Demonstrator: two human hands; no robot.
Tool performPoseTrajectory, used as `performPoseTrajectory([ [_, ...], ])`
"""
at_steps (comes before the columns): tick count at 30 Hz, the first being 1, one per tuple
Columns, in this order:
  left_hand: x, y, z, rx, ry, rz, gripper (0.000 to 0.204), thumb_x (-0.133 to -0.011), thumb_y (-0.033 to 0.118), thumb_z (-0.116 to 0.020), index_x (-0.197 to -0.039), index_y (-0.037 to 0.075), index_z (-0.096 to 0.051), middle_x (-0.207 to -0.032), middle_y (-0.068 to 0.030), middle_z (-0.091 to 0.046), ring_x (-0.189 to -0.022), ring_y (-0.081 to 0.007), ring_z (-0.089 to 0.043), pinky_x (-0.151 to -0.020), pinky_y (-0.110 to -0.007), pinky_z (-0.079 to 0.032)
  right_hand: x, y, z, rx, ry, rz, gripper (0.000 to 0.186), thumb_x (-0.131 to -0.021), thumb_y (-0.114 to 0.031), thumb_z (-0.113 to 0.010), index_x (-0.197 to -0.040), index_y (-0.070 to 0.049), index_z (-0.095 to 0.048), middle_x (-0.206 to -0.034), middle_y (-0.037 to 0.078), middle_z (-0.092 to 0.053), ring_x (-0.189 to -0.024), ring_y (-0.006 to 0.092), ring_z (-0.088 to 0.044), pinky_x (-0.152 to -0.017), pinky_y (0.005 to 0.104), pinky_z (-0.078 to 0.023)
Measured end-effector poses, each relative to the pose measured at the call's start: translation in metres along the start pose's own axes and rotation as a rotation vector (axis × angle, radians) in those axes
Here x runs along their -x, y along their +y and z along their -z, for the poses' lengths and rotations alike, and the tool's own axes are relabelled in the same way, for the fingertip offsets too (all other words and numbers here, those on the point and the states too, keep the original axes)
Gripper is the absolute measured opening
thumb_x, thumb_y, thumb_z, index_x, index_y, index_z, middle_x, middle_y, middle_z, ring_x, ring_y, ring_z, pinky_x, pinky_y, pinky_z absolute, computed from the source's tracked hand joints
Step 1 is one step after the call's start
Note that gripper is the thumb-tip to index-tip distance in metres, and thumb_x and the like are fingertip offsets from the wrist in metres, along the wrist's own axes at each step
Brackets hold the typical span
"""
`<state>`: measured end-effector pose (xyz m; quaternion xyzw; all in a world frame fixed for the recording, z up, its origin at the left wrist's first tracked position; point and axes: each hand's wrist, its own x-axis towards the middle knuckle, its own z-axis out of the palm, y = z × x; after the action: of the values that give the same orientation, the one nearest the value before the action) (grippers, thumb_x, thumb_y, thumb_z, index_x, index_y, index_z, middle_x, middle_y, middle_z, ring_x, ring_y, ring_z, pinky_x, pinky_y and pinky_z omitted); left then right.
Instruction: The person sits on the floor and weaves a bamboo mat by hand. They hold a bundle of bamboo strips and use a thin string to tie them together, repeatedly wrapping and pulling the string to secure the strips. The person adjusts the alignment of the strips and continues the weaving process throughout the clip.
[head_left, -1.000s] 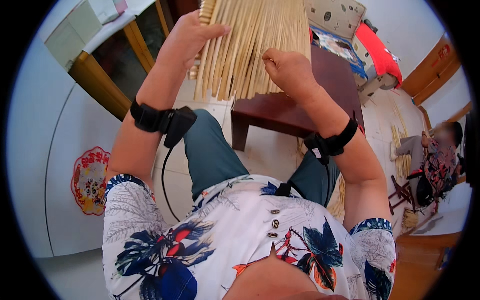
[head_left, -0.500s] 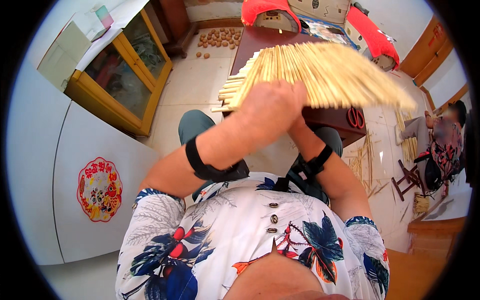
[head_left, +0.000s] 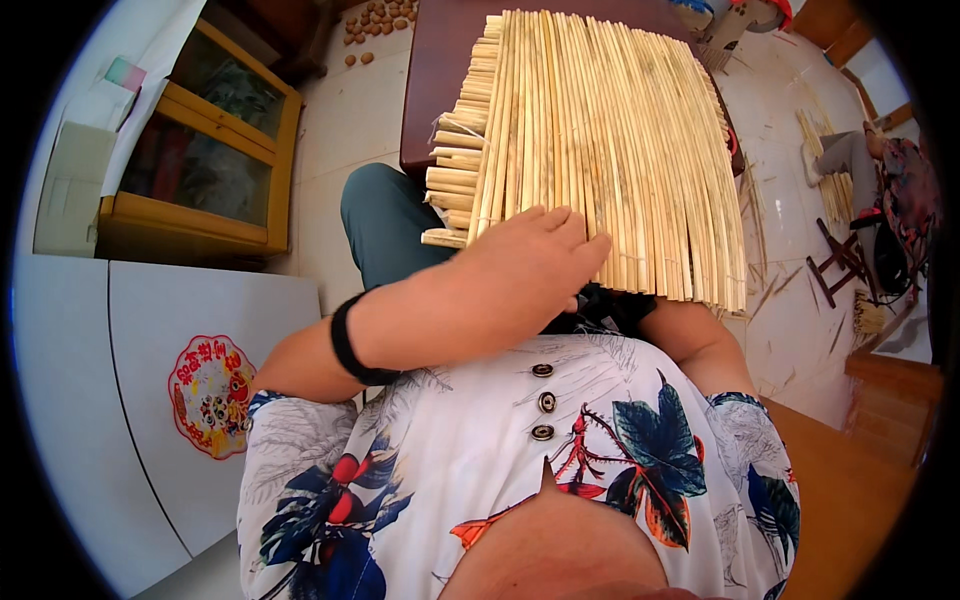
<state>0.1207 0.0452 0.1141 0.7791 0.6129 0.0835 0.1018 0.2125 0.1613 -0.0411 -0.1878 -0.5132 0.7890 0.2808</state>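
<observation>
A wide mat of pale yellow stalks, laid side by side, spreads over the dark red table and reaches toward my lap. At its left edge, thicker ends of crosswise stalks stick out from underneath. My left hand rests on the mat's near edge, palm down, its fingers laid out over the stalk ends and the thumb low beside the edge. The right forearm passes beneath the mat's near right corner. That hides my right hand, so what it holds does not show.
The dark red table shows left of the mat. Round brown objects lie on the floor beyond. A yellow glass-fronted cabinet and white cupboard stand left. At right are scattered stalks, a folding stool and a seated person.
The mat was fanned out and blurred by motion; now it lies flatter and nearer me. My left hand has come lower, and my right hand has gone out of sight under the mat.
</observation>
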Motion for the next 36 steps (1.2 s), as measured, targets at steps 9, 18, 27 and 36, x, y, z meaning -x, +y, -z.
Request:
performPoseTrajectory([
  [9,0.027,-0.135,0.019,0.527,0.008,-0.065,0.105,-0.045,0.062,-0.077,-0.130,0.006,-0.051,-0.137,-0.0160,-0.046,-0.134,-0.0345,-0.033,-0.111,-0.046,-0.022,0.016,-0.009,0.008,-0.001,0.017,-0.018,0.015,-0.088,-0.007,-0.057,-0.101,0.000,-0.062,-0.087,0.003,-0.063,-0.077,0.0103,-0.058,-0.065,0.0254,-0.046],
  [18,0.012,-0.117,0.013,0.165,-0.082,-0.269,0.117,-0.041,0.075,-0.064,-0.139,0.015,-0.040,-0.144,-0.0175,-0.035,-0.135,-0.0367,-0.026,-0.112,-0.047,-0.021,0.030,-0.019,0.016,-0.001,0.046,-0.030,0.016,-0.089,-0.007,-0.057,-0.102,0.000,-0.062,-0.088,0.003,-0.063,-0.078,0.0108,-0.058,-0.066,0.0258,-0.046],
  [27,0.030,-0.101,0.001,0.237,-0.137,-0.136,0.107,-0.047,0.047,-0.084,-0.139,0.013,-0.039,-0.144,-0.0171,-0.035,-0.133,-0.0346,-0.032,-0.107,-0.043,-0.028,0.039,-0.021,0.017,0.004,0.053,-0.054,0.017,-0.089,-0.008,-0.057,-0.103,0.000,-0.061,-0.089,0.003,-0.063,-0.079,0.0112,-0.058,-0.067,0.0261,-0.046],
  [36,0.044,-0.089,-0.012,0.156,0.130,-0.100,0.086,-0.056,0.005,-0.079,-0.134,0.011,-0.045,-0.142,-0.0122,-0.039,-0.128,-0.0324,-0.039,-0.103,-0.042,-0.032,0.043,-0.021,0.018,0.001,0.046,-0.065,0.017,-0.089,-0.008,-0.057,-0.103,0.000,-0.061,-0.090,0.003,-0.063,-0.080,0.0117,-0.058,-0.068,0.0265,-0.046],
])
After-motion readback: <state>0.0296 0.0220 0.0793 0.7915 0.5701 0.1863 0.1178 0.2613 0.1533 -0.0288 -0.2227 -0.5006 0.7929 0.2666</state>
